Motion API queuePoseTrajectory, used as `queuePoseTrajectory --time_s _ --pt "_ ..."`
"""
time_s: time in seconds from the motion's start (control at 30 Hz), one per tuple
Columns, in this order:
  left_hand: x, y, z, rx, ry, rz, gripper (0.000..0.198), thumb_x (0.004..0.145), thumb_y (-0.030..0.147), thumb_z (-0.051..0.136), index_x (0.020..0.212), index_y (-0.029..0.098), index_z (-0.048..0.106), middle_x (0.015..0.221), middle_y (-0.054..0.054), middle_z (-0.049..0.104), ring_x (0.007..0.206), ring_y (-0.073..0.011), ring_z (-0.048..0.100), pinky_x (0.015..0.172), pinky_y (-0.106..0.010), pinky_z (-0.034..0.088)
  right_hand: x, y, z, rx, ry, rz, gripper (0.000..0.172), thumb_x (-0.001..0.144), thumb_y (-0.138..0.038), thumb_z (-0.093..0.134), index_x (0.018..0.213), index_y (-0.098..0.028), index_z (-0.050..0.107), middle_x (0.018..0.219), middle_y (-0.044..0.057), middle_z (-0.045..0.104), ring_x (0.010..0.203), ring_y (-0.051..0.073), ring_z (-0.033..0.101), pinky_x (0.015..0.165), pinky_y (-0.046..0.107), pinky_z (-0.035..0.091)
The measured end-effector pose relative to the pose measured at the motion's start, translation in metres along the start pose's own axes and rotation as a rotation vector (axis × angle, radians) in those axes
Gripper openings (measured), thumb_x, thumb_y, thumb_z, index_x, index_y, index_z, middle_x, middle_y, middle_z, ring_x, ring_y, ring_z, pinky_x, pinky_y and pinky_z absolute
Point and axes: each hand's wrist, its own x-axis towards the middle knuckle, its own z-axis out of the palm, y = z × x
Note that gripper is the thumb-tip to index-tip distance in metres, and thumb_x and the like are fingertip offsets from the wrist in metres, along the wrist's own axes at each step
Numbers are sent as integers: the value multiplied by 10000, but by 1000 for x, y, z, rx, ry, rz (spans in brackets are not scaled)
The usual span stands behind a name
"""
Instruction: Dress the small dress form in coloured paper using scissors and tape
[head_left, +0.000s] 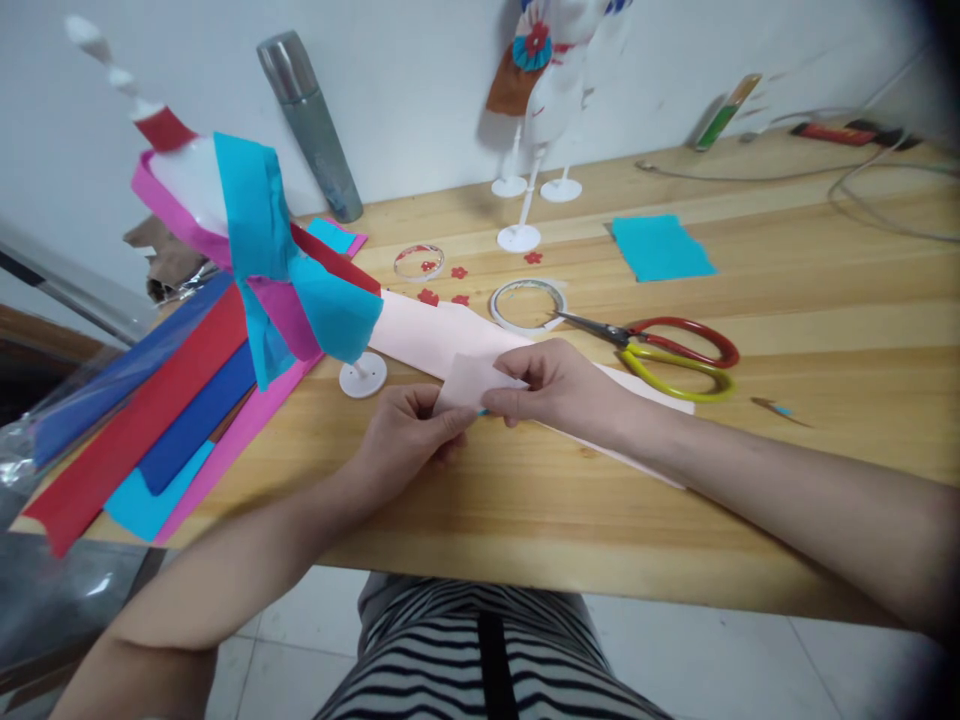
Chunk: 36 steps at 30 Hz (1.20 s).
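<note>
Left hand (401,425) and right hand (551,385) both closed on one pink piece (466,382)

Head view, sole view examined. The left hand pinches the pink piece at its lower left, thumb uppermost; the right hand grips its right edge. The piece is held between them, above the desk (847,420) and partly in front of a long pink strip (414,325). A blue bit (482,411) shows beneath the right fingertips; whether it is joined to the piece cannot be told.

Step in hand, as judged: folding or aligning the piece by finger alone. The scissors (626,336) lie unheld, tips beside the tape (505,322). At left, the figure (259,225), wrapped in blue and pink, stands apart from both hands.

Next move, as judged: calls for edges squared and even thumb pressure, since thin sheet is liable to crease if pulled unevenly.
</note>
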Motion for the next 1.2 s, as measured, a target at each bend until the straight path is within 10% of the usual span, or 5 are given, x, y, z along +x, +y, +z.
queuePoseTrajectory --time_s 0.4,0.7,1.2 --pt "4 5 -4 -128 159 102 311 703 394 815 597 175 621 517 22 567 458 -87 475 465 -230 365 0 -4 -5 116 26 20 456 708 -559 829 525 -246 553 523 -3 582 504 132 496 513 306 394" --pt "3 -3 4 -269 68 37 378 685 503 850 657 154 709 591 -14 639 486 -102 514 451 -240 381 -2 1 13 116 61 4 509 716 -635 802 550 -233 537 546 -4 596 526 124 515 511 289 375" --pt "7 -2 -6 -209 117 61 426 734 556 789 606 158 709 536 -19 626 465 -100 507 463 -237 378 1 -4 -4 19 20 -37 345 703 -504 758 584 -232 580 550 -12 568 525 126 464 498 287 335"
